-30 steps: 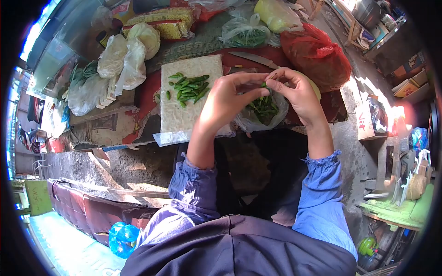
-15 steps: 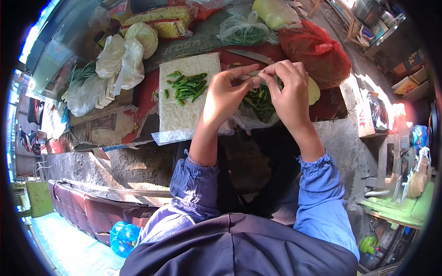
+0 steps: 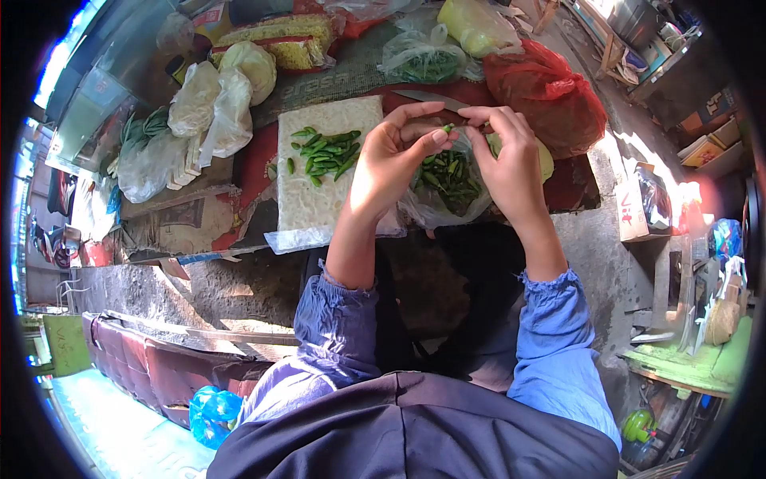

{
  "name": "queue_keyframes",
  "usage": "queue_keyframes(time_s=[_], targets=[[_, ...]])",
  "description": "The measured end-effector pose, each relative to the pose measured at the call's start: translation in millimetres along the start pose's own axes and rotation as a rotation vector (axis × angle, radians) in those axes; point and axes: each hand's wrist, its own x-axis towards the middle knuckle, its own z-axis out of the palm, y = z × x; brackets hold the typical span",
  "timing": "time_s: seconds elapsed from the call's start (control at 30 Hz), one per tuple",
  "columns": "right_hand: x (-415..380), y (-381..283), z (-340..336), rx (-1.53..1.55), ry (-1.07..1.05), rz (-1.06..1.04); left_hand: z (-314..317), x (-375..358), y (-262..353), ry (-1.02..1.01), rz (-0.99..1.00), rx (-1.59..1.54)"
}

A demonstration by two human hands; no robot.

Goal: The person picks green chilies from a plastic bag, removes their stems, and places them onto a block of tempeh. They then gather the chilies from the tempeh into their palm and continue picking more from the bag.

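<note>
Above a clear plastic bag of green chillies (image 3: 448, 177), my left hand (image 3: 389, 156) pinches a small green chilli (image 3: 448, 128), mostly hidden by the fingers. My right hand (image 3: 511, 152) is close beside it, thumb and forefinger pressed together near the chilli's end; what they grip is too small to make out. Left of my left hand, a pile of green chillies (image 3: 325, 154) lies on a pale, plastic-wrapped slab (image 3: 307, 203) that looks like tempeh. Behind my hands lies a knife (image 3: 435, 98), partly covered by my fingers.
A red plastic bag (image 3: 546, 100) stands at the right. Farther back are a bag of greens (image 3: 424, 60) and yellow noodle packs (image 3: 279, 40). Wrapped cabbage (image 3: 249, 70) and other bagged vegetables sit at the left. The table's front edge (image 3: 199, 254) runs before my lap.
My fingertips have drawn slightly apart, and the green chilli now shows between them. My right hand has shifted a little right, uncovering more of the bagged chillies.
</note>
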Motion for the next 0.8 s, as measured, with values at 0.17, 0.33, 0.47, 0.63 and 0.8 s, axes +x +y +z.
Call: queue_keyframes(time_s=[0.17, 0.33, 0.47, 0.63, 0.8], targets=[[-0.1, -5.4, -3.2, -0.011, -0.005, -0.109, -0.2, -0.2, 0.3, -0.011, -0.020, 0.009], [-0.5, -8.1, -4.4, -0.105, -0.017, -0.172, 2.3, -2.0, 2.0, -0.025, 0.020, 0.069], [0.0, -4.2, -1.6, -0.216, -0.021, -0.219, 5.0, -2.0, 1.9, -0.018, 0.032, 0.094], [-1.2, -2.4, 1.5, -0.333, -0.018, -0.279, 8.9, -1.9, -1.3, 0.017, 0.048, 0.113], [-1.9, 0.1, 7.2, -0.143, -0.025, -0.125, 13.4, -0.8, -5.9, 0.031, 0.108, 0.097]])
